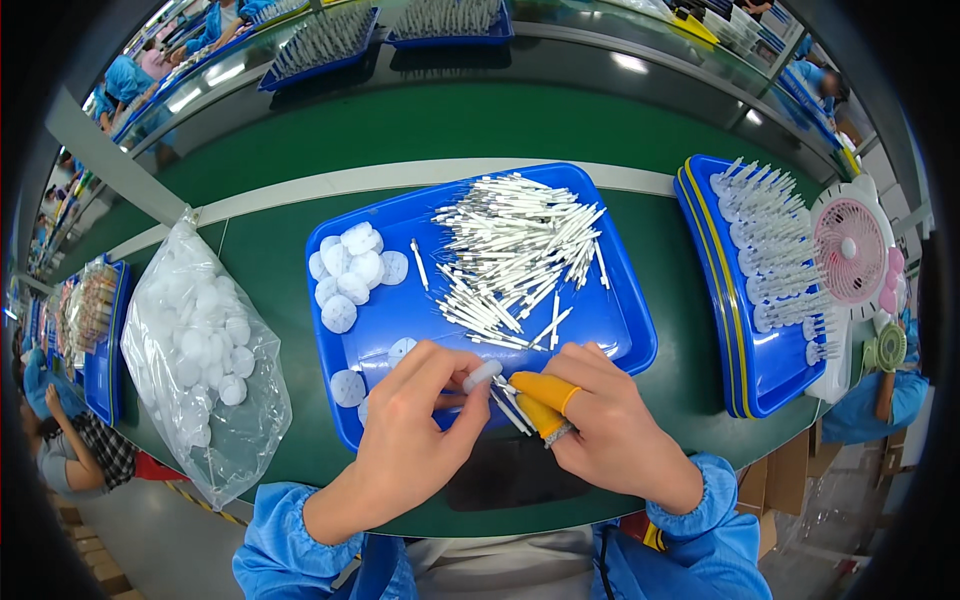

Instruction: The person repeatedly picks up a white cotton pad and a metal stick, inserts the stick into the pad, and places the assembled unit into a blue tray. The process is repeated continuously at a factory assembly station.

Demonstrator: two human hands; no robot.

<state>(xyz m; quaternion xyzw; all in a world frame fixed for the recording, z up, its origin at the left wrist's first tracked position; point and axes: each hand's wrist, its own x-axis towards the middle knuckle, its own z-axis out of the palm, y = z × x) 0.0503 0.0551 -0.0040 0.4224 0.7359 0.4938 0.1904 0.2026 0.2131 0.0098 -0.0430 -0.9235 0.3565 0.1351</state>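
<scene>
Between the thumb and fingertips of my left hand point(408, 425) is a small white round disc point(482, 375), held nearly edge-on. My right hand point(612, 425) wears yellow finger covers point(545, 391) and pinches a few thin white sticks with dark thin tips point(511, 408), close against the disc. Both hands are over the near edge of a blue tray point(645, 335). Inside it, a large pile of similar white sticks point(525, 240) spreads over the far and middle part. A cluster of white discs point(352, 268) lies on its left side, and another disc point(348, 388) near my left hand.
A clear plastic bag of white discs point(205, 345) lies left of the tray. At right, stacked blue trays point(735, 372) carry discs set with upright sticks point(775, 245), beside a pink-and-white fan point(850, 245). Beyond the green table, filled blue trays point(322, 45) stand on a line; people work farther off.
</scene>
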